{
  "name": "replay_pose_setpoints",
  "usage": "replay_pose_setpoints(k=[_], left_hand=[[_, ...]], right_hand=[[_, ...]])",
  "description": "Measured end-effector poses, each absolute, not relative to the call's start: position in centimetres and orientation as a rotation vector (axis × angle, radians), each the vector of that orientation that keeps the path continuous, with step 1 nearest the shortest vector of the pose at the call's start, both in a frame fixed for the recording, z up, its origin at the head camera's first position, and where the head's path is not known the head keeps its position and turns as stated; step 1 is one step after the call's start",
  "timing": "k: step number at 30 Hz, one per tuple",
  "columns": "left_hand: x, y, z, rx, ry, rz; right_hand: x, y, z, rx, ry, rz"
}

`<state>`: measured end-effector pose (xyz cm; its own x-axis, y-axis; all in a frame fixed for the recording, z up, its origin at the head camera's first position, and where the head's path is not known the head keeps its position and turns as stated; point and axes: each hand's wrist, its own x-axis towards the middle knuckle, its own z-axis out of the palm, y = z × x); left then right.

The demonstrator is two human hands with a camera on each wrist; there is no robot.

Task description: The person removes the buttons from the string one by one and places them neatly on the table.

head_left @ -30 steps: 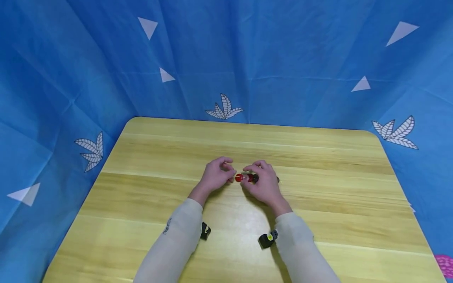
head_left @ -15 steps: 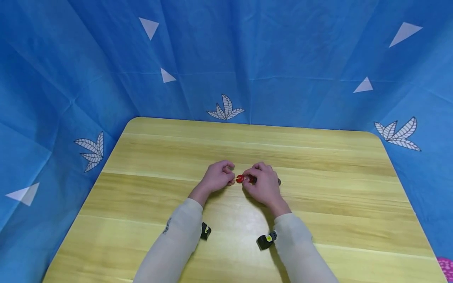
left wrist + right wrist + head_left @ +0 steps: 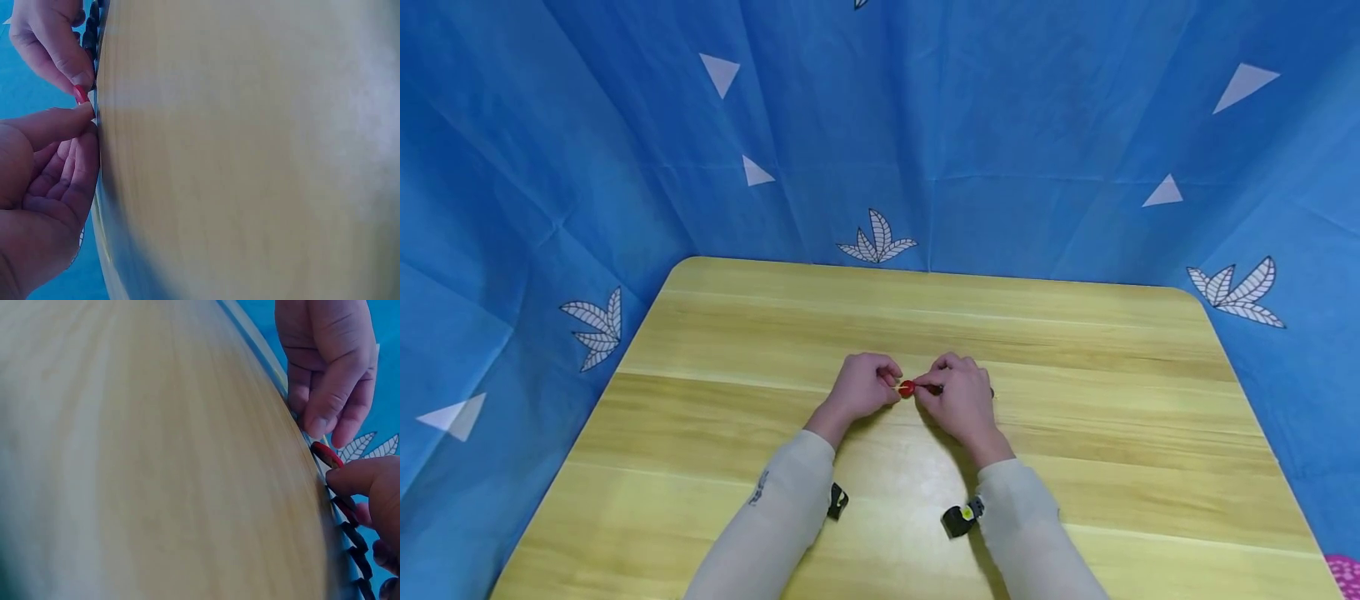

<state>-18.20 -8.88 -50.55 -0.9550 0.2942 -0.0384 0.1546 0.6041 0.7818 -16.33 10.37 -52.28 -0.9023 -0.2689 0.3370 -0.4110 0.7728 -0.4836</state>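
Between the two hands in the head view is a small round red disc (image 3: 907,389), with a thin yellow strand (image 3: 898,387) across it on the left. My left hand (image 3: 861,387) pinches around the strand's left end; fingers partly hide it. My right hand (image 3: 961,404) pinches at the disc's right edge with thumb and forefinger. The right wrist view shows the red disc tilted up on edge above the tabletop. A row of dark discs (image 3: 355,535) trails behind it under my right hand. Most of that row is hidden in the head view.
The light wooden table (image 3: 775,308) has rounded far corners. A blue curtain (image 3: 1000,125) with white triangles and leaf prints hangs around its far and side edges. A black wrist camera (image 3: 958,521) sits under the right sleeve, another (image 3: 838,502) by the left. Something pink shows at lower right.
The left fingers have come closer to the red disc, and the right thumb and forefinger have drawn together at its right edge. The head view has tilted slightly upward.
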Motion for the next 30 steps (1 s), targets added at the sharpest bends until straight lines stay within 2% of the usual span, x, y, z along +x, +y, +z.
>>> replay_pose_setpoints(k=[15, 30], left_hand=[[-17.8, -8.4, -49.4, 0.337, 2.717, 1.219], [-17.2, -8.2, -49.3, 0.181, 2.392, 1.715]], right_hand=[[-16.3, 10.2, -51.7, 0.546, -2.763, 0.778], [-16.3, 10.7, -51.1, 0.582, -2.741, 0.978]])
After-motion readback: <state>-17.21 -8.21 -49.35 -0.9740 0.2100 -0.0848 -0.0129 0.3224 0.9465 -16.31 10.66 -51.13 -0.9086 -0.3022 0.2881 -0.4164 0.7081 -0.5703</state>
